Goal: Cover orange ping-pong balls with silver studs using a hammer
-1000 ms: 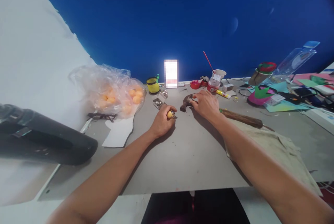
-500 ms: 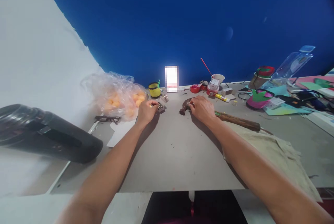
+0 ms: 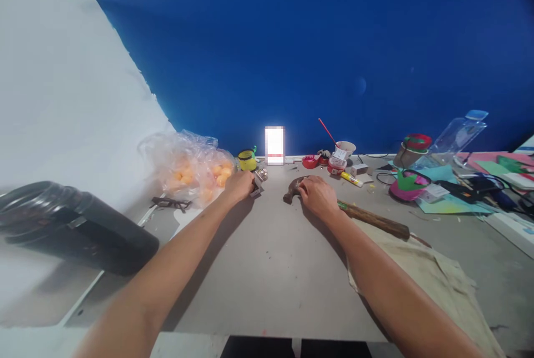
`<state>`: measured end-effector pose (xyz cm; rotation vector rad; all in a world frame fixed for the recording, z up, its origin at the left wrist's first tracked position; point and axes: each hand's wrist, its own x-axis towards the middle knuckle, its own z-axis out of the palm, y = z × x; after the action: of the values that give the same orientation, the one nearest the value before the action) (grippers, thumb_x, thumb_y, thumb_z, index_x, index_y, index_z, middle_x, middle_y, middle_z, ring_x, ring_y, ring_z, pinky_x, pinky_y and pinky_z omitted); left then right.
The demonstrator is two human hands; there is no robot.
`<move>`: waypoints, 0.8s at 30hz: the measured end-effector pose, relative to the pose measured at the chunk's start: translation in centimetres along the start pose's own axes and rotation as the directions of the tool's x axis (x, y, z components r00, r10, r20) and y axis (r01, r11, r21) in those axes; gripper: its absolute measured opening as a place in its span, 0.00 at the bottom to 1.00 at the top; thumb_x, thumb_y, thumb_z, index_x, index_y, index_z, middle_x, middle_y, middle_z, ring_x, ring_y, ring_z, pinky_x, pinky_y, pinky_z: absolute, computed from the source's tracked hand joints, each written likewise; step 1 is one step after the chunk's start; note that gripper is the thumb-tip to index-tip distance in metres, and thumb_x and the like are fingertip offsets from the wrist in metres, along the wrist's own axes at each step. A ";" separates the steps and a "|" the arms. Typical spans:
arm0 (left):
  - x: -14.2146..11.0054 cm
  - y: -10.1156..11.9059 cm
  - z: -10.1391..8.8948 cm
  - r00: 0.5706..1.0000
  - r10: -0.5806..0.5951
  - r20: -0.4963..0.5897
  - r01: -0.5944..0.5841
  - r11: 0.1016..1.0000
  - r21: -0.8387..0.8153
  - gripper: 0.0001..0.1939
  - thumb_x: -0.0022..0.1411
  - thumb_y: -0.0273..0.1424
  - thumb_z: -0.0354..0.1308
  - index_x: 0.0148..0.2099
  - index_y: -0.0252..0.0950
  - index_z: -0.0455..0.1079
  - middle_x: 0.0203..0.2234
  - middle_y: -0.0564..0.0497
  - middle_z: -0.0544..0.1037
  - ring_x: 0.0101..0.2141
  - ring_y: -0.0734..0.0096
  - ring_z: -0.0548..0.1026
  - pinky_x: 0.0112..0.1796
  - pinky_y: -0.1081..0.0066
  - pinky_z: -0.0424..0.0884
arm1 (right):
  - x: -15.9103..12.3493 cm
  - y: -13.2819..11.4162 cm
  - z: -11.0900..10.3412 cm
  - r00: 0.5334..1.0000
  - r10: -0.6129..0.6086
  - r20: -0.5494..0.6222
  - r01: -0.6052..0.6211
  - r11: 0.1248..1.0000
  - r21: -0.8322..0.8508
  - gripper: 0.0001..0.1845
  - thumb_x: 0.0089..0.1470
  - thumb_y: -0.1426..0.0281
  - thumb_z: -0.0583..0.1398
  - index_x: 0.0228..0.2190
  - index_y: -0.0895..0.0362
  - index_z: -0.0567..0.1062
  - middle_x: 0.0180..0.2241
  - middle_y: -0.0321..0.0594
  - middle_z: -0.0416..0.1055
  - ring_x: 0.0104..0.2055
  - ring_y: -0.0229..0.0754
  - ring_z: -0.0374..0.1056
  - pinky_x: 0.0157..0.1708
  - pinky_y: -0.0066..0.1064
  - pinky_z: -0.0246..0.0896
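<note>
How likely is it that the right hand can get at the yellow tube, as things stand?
Probably yes: the right hand is on the hammer, and the yellow tube lies a little farther back, to its right, with nothing seen standing between hand and tube.

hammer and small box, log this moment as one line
right hand: on hammer head | left hand: at small box, contents partly hidden

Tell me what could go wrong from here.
The left hand is at the small box; a nudge might tip it. The left forearm passes near the dark cylinder and could bump it. The right hand is on the head of the hammer; fingers might get pinched.
</note>
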<state>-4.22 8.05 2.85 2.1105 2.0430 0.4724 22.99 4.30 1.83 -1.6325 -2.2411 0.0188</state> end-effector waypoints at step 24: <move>-1.7 0.1 -0.5 0.980 -0.139 -0.140 0.139 0.990 -0.013 0.09 0.64 0.30 0.53 0.36 0.39 0.75 0.34 0.48 0.82 0.37 0.61 0.77 0.32 0.68 0.60 | 0.3 0.4 0.9 0.998 0.002 0.060 -0.005 0.999 0.047 0.09 0.65 0.68 0.59 0.37 0.54 0.80 0.46 0.45 0.76 0.50 0.49 0.68 0.44 0.36 0.58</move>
<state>-4.36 6.31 3.14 1.9665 2.2458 0.6179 23.01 4.90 0.96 -1.6319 -2.2641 0.1223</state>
